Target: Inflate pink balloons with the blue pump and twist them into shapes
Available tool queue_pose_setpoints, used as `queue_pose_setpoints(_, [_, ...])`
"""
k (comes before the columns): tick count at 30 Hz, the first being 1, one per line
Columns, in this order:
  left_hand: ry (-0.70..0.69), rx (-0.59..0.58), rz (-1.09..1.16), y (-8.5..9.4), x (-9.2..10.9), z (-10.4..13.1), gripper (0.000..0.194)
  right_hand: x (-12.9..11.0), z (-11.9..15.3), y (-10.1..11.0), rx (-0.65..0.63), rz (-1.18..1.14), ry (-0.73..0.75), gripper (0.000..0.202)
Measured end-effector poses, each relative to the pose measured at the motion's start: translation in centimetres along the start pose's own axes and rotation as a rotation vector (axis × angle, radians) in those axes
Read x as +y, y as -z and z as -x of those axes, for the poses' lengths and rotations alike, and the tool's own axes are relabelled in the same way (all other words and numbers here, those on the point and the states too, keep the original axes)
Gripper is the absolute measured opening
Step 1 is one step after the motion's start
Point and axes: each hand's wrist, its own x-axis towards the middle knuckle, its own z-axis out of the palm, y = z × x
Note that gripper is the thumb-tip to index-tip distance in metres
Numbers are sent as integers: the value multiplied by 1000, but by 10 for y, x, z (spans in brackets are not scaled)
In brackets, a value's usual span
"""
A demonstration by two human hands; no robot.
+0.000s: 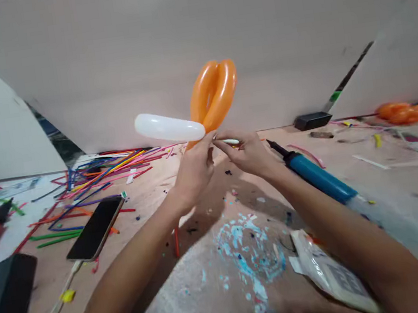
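At the centre of the frame, we hold up a glossy orange balloon twisted into two upright loops (pixel 225 92), with a long white inflated balloon (pixel 169 127) jutting left from its base. Our left hand (pixel 197 171) has its fingertips pressed together, pinching the joint where orange and white meet. Our right hand (pixel 245 151) curls in just beside it, fingertips bunched near the same joint, and a short white piece (pixel 232 142) shows within its curl; how firmly these fingers pinch, we cannot tell. Around us on the pinkish tabletop (pixel 182 295), thin multicoloured uninflated balloons (pixel 128 162) lie scattered at centre left, beside a black-screened phone (pixel 97 229). A blue cylindrical pump with a black nozzle (pixel 321 177) lies right of centre, partly behind our right forearm. A glossy white plastic packet (pixel 328 269) sits at lower right, and a bumpy orange balloon bundle (pixel 403 112) rests at the far right.
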Motion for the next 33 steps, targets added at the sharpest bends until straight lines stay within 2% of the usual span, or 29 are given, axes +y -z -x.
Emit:
queue_pose_setpoints(6, [-3,-2,-133,9,-20,1,26,-4,2,-1,-37,-11,-38,14])
queue_pose_setpoints(12, [40,-66,-304,19,-19,-1,21,-9,-2,10,86,-119,-119,10])
queue_pose_setpoints(16, [-5,-97,-306,27,-17,-3,20,-10,-2,9,88,-163,-156,13])
queue_pose_setpoints(20, [-51,-20,-279,32,-23,-4,21,-5,5,-8,-19,-173,-208,18])
queue_pose_setpoints(25, [-10,38,-286,39,-53,1,20,-14,1,-27,-134,-266,-266,31])
queue_pose_setpoints(29, [44,43,-236,46,-74,10,18,-24,-21,-14,-166,-49,-85,24])
queue_pose_setpoints(31, [128,84,-143,46,-78,11,17,-16,-32,-1,-131,6,-48,20])
queue_pose_setpoints(33, [253,152,22,43,-80,9,16,2,-36,11,-38,-2,-96,19])
